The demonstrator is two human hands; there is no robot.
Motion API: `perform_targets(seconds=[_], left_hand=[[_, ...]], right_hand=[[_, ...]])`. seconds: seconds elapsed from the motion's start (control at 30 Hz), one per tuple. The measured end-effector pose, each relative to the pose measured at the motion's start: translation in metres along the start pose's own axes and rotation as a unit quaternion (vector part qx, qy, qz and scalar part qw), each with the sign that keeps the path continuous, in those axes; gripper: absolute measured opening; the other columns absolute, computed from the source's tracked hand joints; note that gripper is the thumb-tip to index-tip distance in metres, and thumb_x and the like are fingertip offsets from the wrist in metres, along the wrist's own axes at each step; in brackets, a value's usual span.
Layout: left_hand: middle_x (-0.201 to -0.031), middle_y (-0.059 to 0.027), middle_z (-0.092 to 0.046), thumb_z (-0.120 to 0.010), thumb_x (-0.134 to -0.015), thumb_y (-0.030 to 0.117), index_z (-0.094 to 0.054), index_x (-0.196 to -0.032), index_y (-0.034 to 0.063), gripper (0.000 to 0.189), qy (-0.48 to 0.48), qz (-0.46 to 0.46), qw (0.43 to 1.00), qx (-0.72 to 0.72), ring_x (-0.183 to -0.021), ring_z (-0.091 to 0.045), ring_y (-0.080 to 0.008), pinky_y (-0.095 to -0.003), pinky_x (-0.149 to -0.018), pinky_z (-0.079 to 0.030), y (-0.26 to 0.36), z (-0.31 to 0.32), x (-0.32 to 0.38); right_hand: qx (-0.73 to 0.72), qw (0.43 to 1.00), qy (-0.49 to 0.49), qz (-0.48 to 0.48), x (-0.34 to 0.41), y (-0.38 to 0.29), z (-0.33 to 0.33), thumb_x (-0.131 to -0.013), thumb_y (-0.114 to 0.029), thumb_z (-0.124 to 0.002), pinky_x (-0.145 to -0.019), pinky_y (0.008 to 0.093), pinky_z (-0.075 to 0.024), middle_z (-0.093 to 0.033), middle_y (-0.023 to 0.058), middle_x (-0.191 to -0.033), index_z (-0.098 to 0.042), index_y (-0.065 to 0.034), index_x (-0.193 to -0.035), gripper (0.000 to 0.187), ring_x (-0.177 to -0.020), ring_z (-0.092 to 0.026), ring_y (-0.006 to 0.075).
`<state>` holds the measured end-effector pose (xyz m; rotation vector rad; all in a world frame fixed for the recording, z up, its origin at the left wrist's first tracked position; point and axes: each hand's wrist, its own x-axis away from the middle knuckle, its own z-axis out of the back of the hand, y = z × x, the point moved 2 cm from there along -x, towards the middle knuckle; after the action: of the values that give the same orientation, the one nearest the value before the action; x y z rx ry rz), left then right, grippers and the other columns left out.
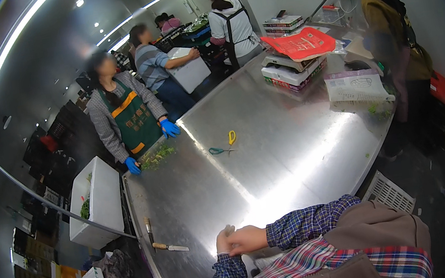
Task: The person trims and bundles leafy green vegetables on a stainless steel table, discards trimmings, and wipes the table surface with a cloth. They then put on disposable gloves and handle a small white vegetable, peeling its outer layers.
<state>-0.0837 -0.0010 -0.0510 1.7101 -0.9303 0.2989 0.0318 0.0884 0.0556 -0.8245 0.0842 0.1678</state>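
Observation:
My left hand [222, 241] and my right hand [248, 239] touch each other over the near edge of the metal table [260, 159]. Whether anything lies between them is hidden. To their left, a wooden-handled knife [171, 247] rests near the table's left edge, and a second wooden-handled tool [148, 230] lies beside it. Farther off, mid-table, are scissors with one yellow handle [232, 137] and one teal handle [216, 150]. Green plant scraps [158, 156] lie at the far left edge, between a co-worker's blue-gloved hands [170, 128].
Foam boxes [295, 74] carry a scale [286, 62] and a red bag [303, 42] at the back right, near a white printed bag [357, 86]. A foam box [93, 201] stands left of the table, a plastic basket [388, 194] at right. Several people stand around.

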Motion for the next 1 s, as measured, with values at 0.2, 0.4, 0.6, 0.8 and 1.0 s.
perform_targets(seconds=[0.2,0.4,0.6,0.8,1.0], left_hand=[[-0.086,-0.0044,-0.060,-0.054,-0.089,0.017,-0.056,-0.095,0.0048,0.014,-0.045,0.013,0.997,0.060,-0.079,-0.057,-0.0187,-0.0318,-0.076,-0.049,0.009,-0.019,0.025],[-0.086,-0.0030,-0.058,-0.054,-0.088,0.016,-0.055,-0.094,0.0046,0.013,-0.007,0.007,1.000,0.015,-0.079,-0.055,-0.0192,-0.0316,-0.077,-0.048,0.010,-0.029,0.033],[-0.081,-0.0058,-0.058,-0.054,-0.091,0.020,-0.057,-0.089,0.0058,0.015,-0.132,0.043,0.989,0.042,-0.075,-0.056,-0.0197,-0.0329,-0.069,-0.048,-0.009,-0.010,-0.012],[-0.093,-0.0133,-0.064,-0.054,-0.086,0.014,-0.062,-0.094,0.0059,0.014,-0.242,-0.185,0.949,-0.081,-0.087,-0.061,-0.0299,-0.0386,-0.074,-0.049,-0.033,-0.001,-0.039],[-0.105,-0.0121,-0.061,-0.050,-0.092,0.007,-0.052,-0.119,-0.0018,0.029,-0.149,-0.467,0.655,-0.575,-0.094,-0.061,-0.0231,-0.0315,-0.079,-0.050,-0.010,-0.030,0.009]], right_hand=[[-0.019,1.000,0.009,-0.014,0.004,0.015,0.004,-0.080,-0.039,-0.065,-0.069,0.0409,-0.0498,-0.065,0.0167,-0.085,-0.060,-0.0064,-0.095,0.036,-0.079,-0.063,0.0339],[0.015,0.999,0.000,-0.033,0.008,0.018,-0.001,-0.075,-0.044,-0.069,-0.068,0.0413,-0.0495,-0.065,0.0149,-0.085,-0.059,-0.0075,-0.094,0.043,-0.078,-0.064,0.0328],[-0.067,0.997,0.035,-0.013,-0.001,0.041,-0.005,-0.077,-0.039,-0.067,-0.067,0.0415,-0.0494,-0.065,0.0136,-0.083,-0.060,-0.0077,-0.090,0.035,-0.076,-0.064,0.0325],[0.054,0.996,0.065,-0.035,-0.006,0.058,0.002,-0.074,-0.027,-0.060,-0.065,0.0421,-0.0491,-0.065,0.0117,-0.080,-0.062,-0.0095,-0.084,0.021,-0.074,-0.063,0.0327],[0.058,0.983,0.114,-0.129,-0.017,0.080,0.009,-0.067,-0.032,-0.064,-0.064,0.0406,-0.0490,-0.065,0.0100,-0.077,-0.061,-0.0106,-0.079,0.025,-0.074,-0.064,0.0303]])
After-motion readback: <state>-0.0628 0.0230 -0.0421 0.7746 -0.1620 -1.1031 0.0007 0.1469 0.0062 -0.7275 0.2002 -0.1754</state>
